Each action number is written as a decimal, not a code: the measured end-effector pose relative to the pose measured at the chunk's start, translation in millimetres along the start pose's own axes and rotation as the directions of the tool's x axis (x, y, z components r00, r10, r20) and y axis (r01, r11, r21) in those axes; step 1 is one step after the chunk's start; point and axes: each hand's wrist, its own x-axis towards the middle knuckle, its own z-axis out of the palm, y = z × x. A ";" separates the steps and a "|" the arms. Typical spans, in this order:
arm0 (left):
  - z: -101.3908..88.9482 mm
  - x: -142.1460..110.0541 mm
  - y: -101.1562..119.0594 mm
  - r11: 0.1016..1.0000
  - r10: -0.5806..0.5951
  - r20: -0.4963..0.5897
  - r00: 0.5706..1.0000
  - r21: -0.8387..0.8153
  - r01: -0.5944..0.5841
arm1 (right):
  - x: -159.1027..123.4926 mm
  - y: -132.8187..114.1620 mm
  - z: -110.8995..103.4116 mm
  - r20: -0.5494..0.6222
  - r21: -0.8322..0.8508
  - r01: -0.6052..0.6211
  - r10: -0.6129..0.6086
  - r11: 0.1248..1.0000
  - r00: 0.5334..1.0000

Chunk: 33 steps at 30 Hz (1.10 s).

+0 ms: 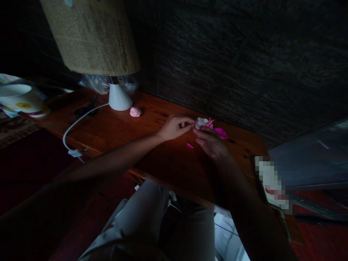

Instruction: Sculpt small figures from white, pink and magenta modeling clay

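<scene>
Above the wooden table, my left hand (176,127) is closed in a pinch, its fingertips meeting those of my right hand. My right hand (211,142) has its thumb and fingers drawn together too. Whatever the two hands hold between the tips is too small and dark to make out. Right behind the fingertips lie a crumpled whitish piece (201,121), a ragged light-pink piece (210,124) and a flat magenta piece (220,133). A short magenta strip (190,145) rests on the wood below my left fingers. Farther left sits a pale pink lump (135,112), perhaps modelling clay.
A lamp with a newsprint shade (95,40) and white base (119,98) stands at the back left, its white cord (66,128) over the table's front edge. Dark scissors (86,108) and a paper cup (21,99) are farther left. A dark wall (231,65) rises behind.
</scene>
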 end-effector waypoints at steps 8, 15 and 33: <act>-0.3 -1.9 5.1 0.996 0.013 0.051 0.999 -0.089 -0.008 | 1.1 2.4 -3.5 -0.002 0.024 0.036 -0.036 0.999 0.999; 3.5 -4.9 5.5 0.981 -0.019 0.137 0.990 -0.187 0.044 | 3.4 3.6 -1.1 -0.026 0.036 0.037 -0.036 0.999 0.999; 6.4 -4.6 4.1 0.982 -0.065 0.092 0.994 -0.169 0.080 | 2.3 1.7 -2.0 0.006 0.049 -0.025 0.024 0.999 1.000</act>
